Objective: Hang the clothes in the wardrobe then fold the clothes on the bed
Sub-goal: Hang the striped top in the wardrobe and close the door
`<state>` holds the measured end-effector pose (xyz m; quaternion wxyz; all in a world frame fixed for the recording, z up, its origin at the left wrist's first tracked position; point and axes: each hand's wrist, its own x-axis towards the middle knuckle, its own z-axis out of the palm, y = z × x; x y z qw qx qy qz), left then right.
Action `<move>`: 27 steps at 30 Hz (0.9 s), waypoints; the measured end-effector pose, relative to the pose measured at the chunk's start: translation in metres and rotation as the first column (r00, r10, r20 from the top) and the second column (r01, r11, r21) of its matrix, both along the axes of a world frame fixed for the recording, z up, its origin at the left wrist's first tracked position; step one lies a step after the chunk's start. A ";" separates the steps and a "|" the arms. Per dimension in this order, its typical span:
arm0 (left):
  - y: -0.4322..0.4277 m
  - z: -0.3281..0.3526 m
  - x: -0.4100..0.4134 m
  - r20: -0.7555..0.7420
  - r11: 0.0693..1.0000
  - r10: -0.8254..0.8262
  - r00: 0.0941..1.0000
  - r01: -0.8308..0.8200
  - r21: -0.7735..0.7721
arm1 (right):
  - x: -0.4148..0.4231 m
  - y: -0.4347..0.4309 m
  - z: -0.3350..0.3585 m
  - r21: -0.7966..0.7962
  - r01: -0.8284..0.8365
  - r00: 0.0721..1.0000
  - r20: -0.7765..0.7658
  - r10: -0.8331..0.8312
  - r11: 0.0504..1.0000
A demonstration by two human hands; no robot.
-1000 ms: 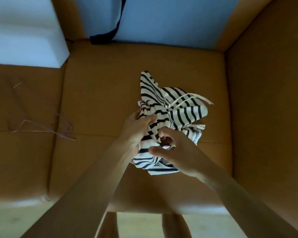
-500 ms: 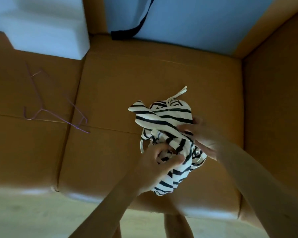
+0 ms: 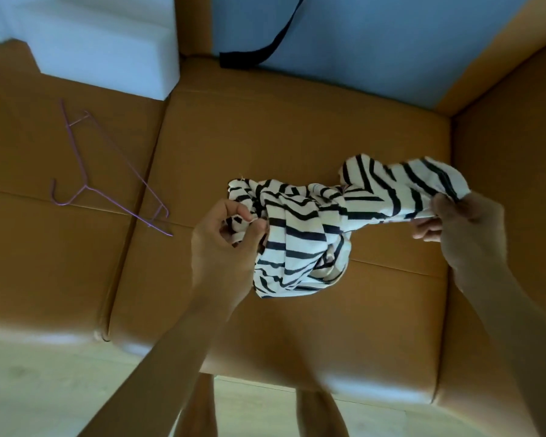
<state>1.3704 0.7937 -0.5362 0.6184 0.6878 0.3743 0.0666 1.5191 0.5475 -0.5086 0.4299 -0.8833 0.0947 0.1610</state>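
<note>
Head view, A: Report the position of the striped shirt (image 3: pixel 300 244).

B: The striped shirt is held above the tan seat cushion (image 3: pixel 297 137), stretched sideways between both hands. It is bunched and twisted. Its middle section sags toward the cushion; whether it touches the cushion cannot be told.

A: State of the left hand (image 3: pixel 224 244)?

B: Fingers curled. Thumb and fingers pinch the left end of the shirt.

A: State of the right hand (image 3: pixel 467 228)?

B: Fingers curled round the right end of the shirt, which is gathered in its grasp. That end sits higher than the left end.

A: Other items on the seat?

B: One purple wire hanger (image 3: pixel 108 184) lies flat on the neighbouring cushion, left of the left hand and apart from it. One lower tip of the hanger crosses the seam onto the middle cushion. A white block (image 3: pixel 108 42) rests at the rear left. Blue fabric (image 3: pixel 375 42) with a black strap (image 3: pixel 265 53) lies against the back of the seat.

A: Below the seat edge?

B: Pale floor (image 3: pixel 29 389), and the person's legs between the forearms.
</note>
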 end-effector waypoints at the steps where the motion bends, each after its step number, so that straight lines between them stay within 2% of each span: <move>1: -0.001 0.002 0.001 0.007 1.000 0.009 1.000 -0.009 0.008 | -0.004 -0.002 -0.005 -0.019 0.056 0.998 0.016 -0.056 0.998; 3: -0.004 0.000 0.002 -0.010 0.999 -0.025 1.000 0.025 0.028 | -0.011 -0.001 -0.017 0.018 0.222 0.975 0.003 -0.222 0.975; 5: -0.006 -0.005 -0.001 -0.092 0.982 -0.167 0.982 0.174 0.068 | -0.015 0.004 -0.028 0.088 0.380 0.921 -0.127 -0.368 0.921; 6: -0.008 -0.006 -0.003 -0.147 0.961 -0.244 0.958 0.260 0.095 | -0.017 0.006 -0.036 0.075 0.386 0.910 -0.195 -0.366 0.919; 8: -0.013 -0.007 -0.006 -0.209 0.918 -0.339 0.917 0.372 0.140 | -0.025 0.017 -0.046 -0.066 0.276 0.929 -0.238 -0.284 0.959; 9: -0.016 -0.007 -0.008 -0.215 0.906 -0.362 0.907 0.397 0.150 | -0.031 0.026 -0.047 -0.120 0.198 0.954 -0.205 -0.220 0.973; 11: -0.021 -0.009 -0.012 -0.199 0.895 -0.391 0.899 0.421 0.143 | -0.044 0.044 -0.046 -0.075 0.045 0.982 -0.180 -0.058 0.996; 12: -0.025 -0.010 -0.014 -0.185 0.891 -0.412 0.893 0.437 0.125 | -0.051 0.055 -0.043 -0.014 -0.061 0.964 -0.262 0.055 0.998; 14: -0.031 -0.011 -0.019 -0.150 0.882 -0.453 0.879 0.466 0.065 | -0.065 0.076 -0.038 0.118 -0.238 0.811 -0.522 0.264 0.964; 15: -0.035 -0.011 -0.022 -0.134 0.872 -0.480 0.867 0.488 0.033 | -0.070 0.084 -0.037 0.161 -0.264 0.732 -0.609 0.307 0.951; 16: -0.038 -0.010 -0.025 -0.117 0.856 -0.514 0.850 0.517 -0.006 | -0.074 0.089 -0.039 0.186 -0.255 0.695 -0.646 0.314 0.949; 19: -0.040 -0.011 -0.033 -0.078 0.822 -0.569 0.819 0.562 -0.092 | -0.074 0.091 -0.051 0.215 -0.145 0.706 -0.661 0.253 0.966; 22: -0.030 -0.020 -0.041 -0.077 0.885 -0.465 0.882 0.459 -0.078 | -0.071 0.078 -0.061 0.165 -0.151 0.737 -0.639 0.222 0.975; 25: -0.016 -0.033 -0.047 -0.226 0.971 -0.228 0.947 0.237 0.017 | -0.070 0.059 -0.063 0.094 -0.236 0.767 -0.594 0.244 0.967; 27: -0.002 -0.043 -0.052 -0.317 0.992 -0.050 0.947 0.084 0.097 | -0.067 0.046 -0.060 0.085 -0.326 0.746 -0.589 0.312 0.941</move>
